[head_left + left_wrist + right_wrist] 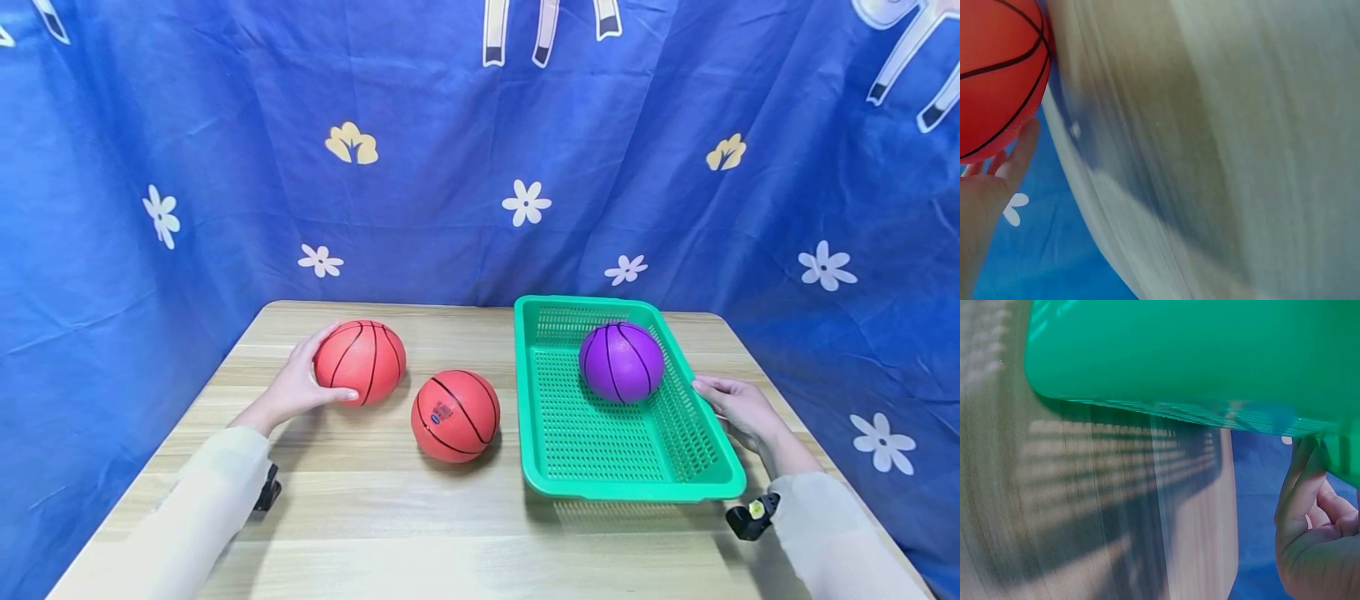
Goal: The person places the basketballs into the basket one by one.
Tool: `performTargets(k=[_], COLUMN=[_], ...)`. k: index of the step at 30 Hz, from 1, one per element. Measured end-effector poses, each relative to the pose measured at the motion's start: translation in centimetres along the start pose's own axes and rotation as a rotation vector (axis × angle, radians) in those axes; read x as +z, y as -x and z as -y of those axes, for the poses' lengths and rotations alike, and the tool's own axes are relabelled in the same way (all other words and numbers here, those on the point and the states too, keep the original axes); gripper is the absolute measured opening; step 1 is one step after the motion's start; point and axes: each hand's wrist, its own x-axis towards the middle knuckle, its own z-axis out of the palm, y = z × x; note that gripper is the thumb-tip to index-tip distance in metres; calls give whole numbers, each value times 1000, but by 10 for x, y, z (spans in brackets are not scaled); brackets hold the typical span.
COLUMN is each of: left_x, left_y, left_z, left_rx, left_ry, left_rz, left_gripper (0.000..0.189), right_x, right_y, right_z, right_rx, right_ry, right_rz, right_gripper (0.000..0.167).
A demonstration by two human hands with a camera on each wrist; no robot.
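On the left of the head view, my left hand point(297, 382) holds a red basketball point(372, 360) from its left side, the thumb along the front and the fingers round the back. The same ball point(997, 75) fills the upper left corner of the left wrist view, with fingers point(1025, 144) against it. My right hand point(741, 410) grips the right rim of a green plastic basket point(528, 400), thumb on top and the other fingers curled below the rim. Inside the basket lies a purple basketball point(621, 363). Another red basketball point(455, 417) rests between the held ball and the basket.
Everything is on a light wood table point(390, 533). A blue patterned cloth point(420, 208) hangs behind the table and along its sides. A black wrist camera point(752, 517) sits below the right sleeve, close to the basket's front right corner.
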Motion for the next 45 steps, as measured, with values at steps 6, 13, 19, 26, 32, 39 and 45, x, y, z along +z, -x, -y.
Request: performTargets(k=[6,13,19,26,32,39,45], left_x=[1,-4,-10,-22,-29,-30,-20], left_y=[-1,-1,-5,-17,-34,-59,-76], left_z=[0,-3,-7,-24,-51,-88,-123], left_rx=[-14,-51,-46,-42,-10,3,80], left_ry=[24,80,108,95,137,174,154], left_rz=[1,13,31,18,10,37,37], left_gripper=[108,104,101,101,100,96,93], right_x=[0,1,1,3,2,2,1], right_y=[0,-1,-1,-1,0,-2,-2], right_z=[-1,-1,-1,1,2,1,1], right_rx=[0,0,-2,12,15,13,4], right_ry=[-1,8,17,56,69,53,65], right_rz=[-9,-17,-15,-18,-17,-17,-14], right_gripper=[72,72,73,72,71,71,70])
